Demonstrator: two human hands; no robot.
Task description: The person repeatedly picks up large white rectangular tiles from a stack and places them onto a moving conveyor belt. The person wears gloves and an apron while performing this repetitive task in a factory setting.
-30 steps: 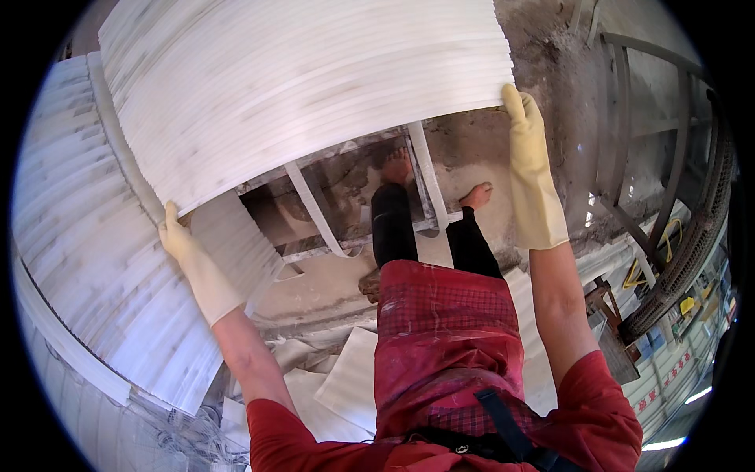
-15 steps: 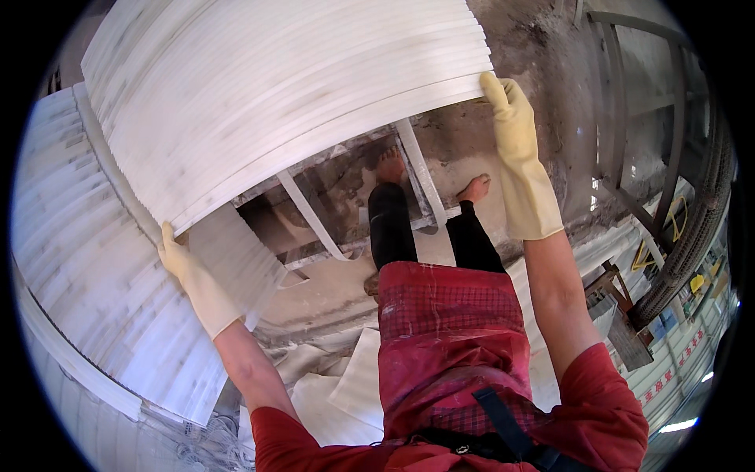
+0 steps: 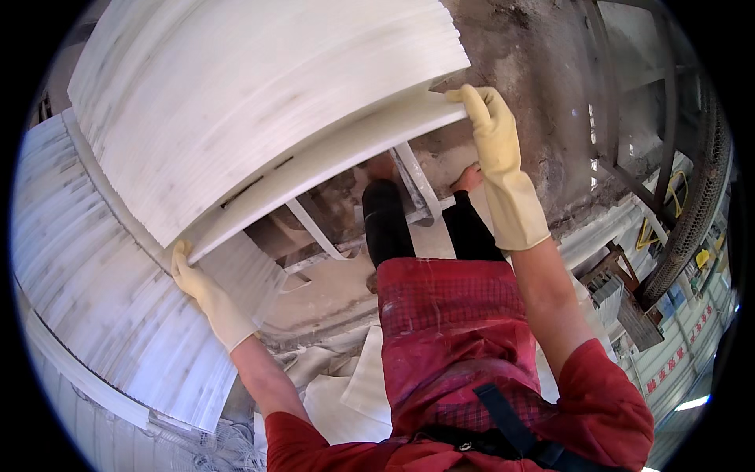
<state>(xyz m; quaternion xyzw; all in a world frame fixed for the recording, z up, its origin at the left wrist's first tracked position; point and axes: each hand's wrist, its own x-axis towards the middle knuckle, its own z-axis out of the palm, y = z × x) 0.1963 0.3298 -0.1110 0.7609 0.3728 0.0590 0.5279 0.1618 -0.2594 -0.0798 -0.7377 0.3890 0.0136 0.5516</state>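
My left hand (image 3: 206,291), in a cream rubber glove, grips the left end of a long white slab (image 3: 354,149). The gloved right hand (image 3: 502,161) closes around its right end, thumb on top. The slab is tipped toward me, its near edge apart from a big stack of white slabs (image 3: 252,94). A dark gap shows between it and the stack. The fingers under the slab are mostly hidden.
Left stands another large pile of white slabs (image 3: 102,259). Below the held slab are pale frame bars (image 3: 314,228) near my feet. A ribbed hose (image 3: 700,204) and metal railing (image 3: 668,102) stand right. White sheets (image 3: 346,401) lie beside my apron.
The front slab has come away from the stack toward me, opening a gap behind it. Both hands have moved slightly down the picture with it.
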